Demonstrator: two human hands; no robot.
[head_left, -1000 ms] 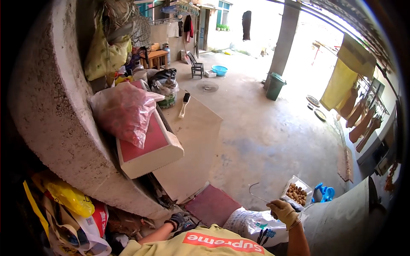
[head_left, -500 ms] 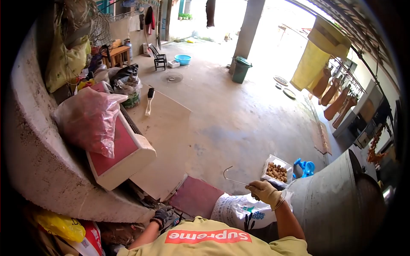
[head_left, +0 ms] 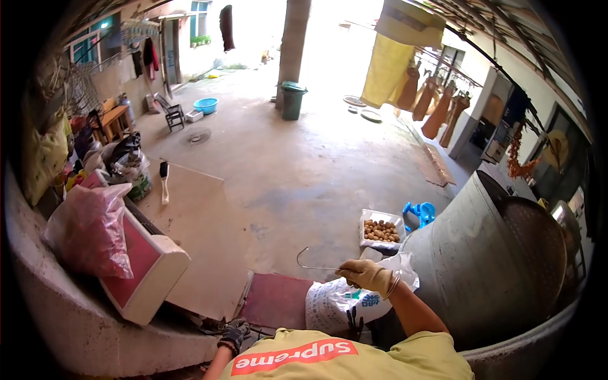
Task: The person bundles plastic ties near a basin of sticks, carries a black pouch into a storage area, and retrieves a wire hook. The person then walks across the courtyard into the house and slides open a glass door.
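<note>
My right hand (head_left: 364, 275), in a beige work glove, is closed around the straight end of a thin metal hook (head_left: 304, 261). The curved end points left, over the floor. Below this hand lies a white sack (head_left: 329, 307) with blue and green print. My left hand (head_left: 235, 334), in a dark glove, is low at the edge of the concrete wall. Its fingers look curled, and what they hold, if anything, is hidden in the dark clutter. A dark red board (head_left: 272, 299) lies between the two hands.
A large metal drum (head_left: 468, 253) stands close on my right. Beyond the sack are a white crate of round brown items (head_left: 382, 230) and a blue plastic object (head_left: 419, 215). On my left, a pink-filled bag (head_left: 92, 231) rests on a red-and-white box (head_left: 158, 278). A brush (head_left: 164, 183) lies farther off.
My view has turned to the right and lifted, so the scene sits farther left and more of the drum shows. The hook stays in my right hand; my left hand stays low.
</note>
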